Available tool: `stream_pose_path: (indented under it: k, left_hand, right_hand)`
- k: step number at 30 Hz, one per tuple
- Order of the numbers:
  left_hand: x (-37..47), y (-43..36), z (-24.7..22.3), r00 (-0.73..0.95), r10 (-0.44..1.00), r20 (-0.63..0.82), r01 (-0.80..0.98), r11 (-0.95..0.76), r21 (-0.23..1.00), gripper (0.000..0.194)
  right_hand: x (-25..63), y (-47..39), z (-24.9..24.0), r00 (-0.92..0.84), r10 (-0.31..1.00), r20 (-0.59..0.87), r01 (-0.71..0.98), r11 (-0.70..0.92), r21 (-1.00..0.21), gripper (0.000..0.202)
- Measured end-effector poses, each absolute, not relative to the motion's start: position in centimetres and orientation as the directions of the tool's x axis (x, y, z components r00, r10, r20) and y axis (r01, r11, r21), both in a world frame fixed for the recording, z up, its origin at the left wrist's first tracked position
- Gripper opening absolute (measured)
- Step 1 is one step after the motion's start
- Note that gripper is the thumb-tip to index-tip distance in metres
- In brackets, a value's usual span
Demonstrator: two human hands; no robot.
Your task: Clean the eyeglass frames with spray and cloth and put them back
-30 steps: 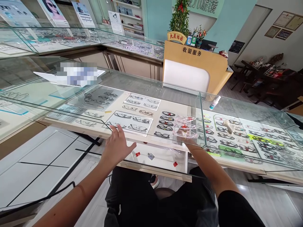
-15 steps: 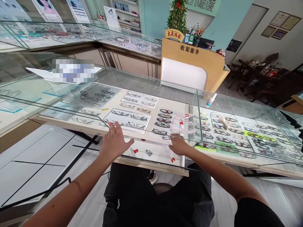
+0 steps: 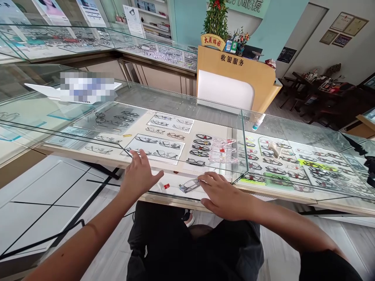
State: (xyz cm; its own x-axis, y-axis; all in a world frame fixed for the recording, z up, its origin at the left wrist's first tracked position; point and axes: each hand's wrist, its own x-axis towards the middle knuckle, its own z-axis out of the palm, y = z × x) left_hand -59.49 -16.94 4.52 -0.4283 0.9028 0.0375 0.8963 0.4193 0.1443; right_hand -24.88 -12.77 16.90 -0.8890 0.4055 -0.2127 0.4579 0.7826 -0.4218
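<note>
Between the fingertips of my right hand [image 3: 224, 197] is a pair of eyeglasses [image 3: 190, 185] with a thin, pale frame, held above the pulled-out drawer [image 3: 175, 201] at the front of the glass display counter. My left hand [image 3: 137, 175] is at the counter's front edge, its fingers spread and holding nothing. Near it in the drawer is a small red tag [image 3: 166, 186]. Just beyond the hands, inside the counter, lie a white card [image 3: 156, 157] with several glasses and a column of dark-framed glasses [image 3: 202, 148].
A glass divider [image 3: 244, 144] stands right of the drawer, with more rows of glasses [image 3: 275, 170] beyond it. A small spray bottle [image 3: 259, 122] stands on the glass top. An open white folder [image 3: 47, 90] lies at left. Behind is a wooden cashier desk [image 3: 231, 86].
My right hand has come out from the inside of the counter toward me and now has the pale eyeglasses over the drawer. My left hand has stayed nearly still.
</note>
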Motion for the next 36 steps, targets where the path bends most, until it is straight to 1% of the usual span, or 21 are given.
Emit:
stream_pose_path:
  k: [4, 7, 9, 14, 19, 25, 29, 32, 34, 36]
  left_hand:
    - [-59.5, -17.0, 4.4, -0.421, 0.906, 0.042, 0.900, 0.411, 0.144, 0.124]
    - [-59.4, -16.9, 4.6, -0.429, 0.903, 0.029, 0.895, 0.420, 0.148, 0.124]
    - [-59.3, -16.9, 4.8, -0.437, 0.899, 0.012, 0.890, 0.431, 0.150, 0.124]
    - [-59.2, -16.8, 5.0, -0.438, 0.899, 0.022, 0.890, 0.430, 0.149, 0.122]
    - [-59.3, -16.9, 4.6, -0.434, 0.900, 0.046, 0.891, 0.421, 0.166, 0.119]
    - [-59.5, -17.0, 4.3, -0.427, 0.901, 0.070, 0.894, 0.409, 0.184, 0.120]
    - [-59.5, -17.0, 4.4, -0.428, 0.902, 0.054, 0.894, 0.413, 0.175, 0.120]
    - [-59.4, -17.0, 4.6, -0.429, 0.902, 0.034, 0.893, 0.419, 0.164, 0.120]
    - [-59.3, -16.9, 4.7, -0.434, 0.901, 0.027, 0.892, 0.425, 0.155, 0.120]
    - [-59.2, -16.9, 4.8, -0.436, 0.900, 0.025, 0.892, 0.428, 0.149, 0.120]
  right_hand:
    - [-24.1, -12.1, 20.6, -0.881, 0.465, -0.084, 0.463, 0.813, -0.352, 0.053]
    - [-23.9, -8.5, 22.2, -0.832, 0.555, -0.013, 0.533, 0.791, -0.301, 0.054]
    - [-23.9, -5.1, 22.3, -0.784, 0.620, 0.006, 0.597, 0.758, -0.262, 0.058]
    - [-24.6, 2.7, 19.9, -0.675, 0.734, -0.082, 0.734, 0.656, -0.175, 0.062]
    - [-25.4, 6.3, 17.5, -0.570, 0.802, -0.179, 0.821, 0.553, -0.139, 0.066]
    - [-25.6, 6.9, 16.3, -0.558, 0.808, -0.188, 0.829, 0.535, -0.162, 0.067]
    - [-25.4, 6.9, 16.3, -0.562, 0.804, -0.194, 0.826, 0.536, -0.174, 0.069]
    - [-25.3, 5.3, 17.4, -0.584, 0.800, -0.136, 0.808, 0.555, -0.199, 0.064]
    - [-25.3, 2.9, 18.5, -0.646, 0.759, -0.081, 0.748, 0.610, -0.261, 0.060]
    - [-25.4, -0.4, 19.5, -0.743, 0.665, -0.077, 0.639, 0.670, -0.379, 0.058]
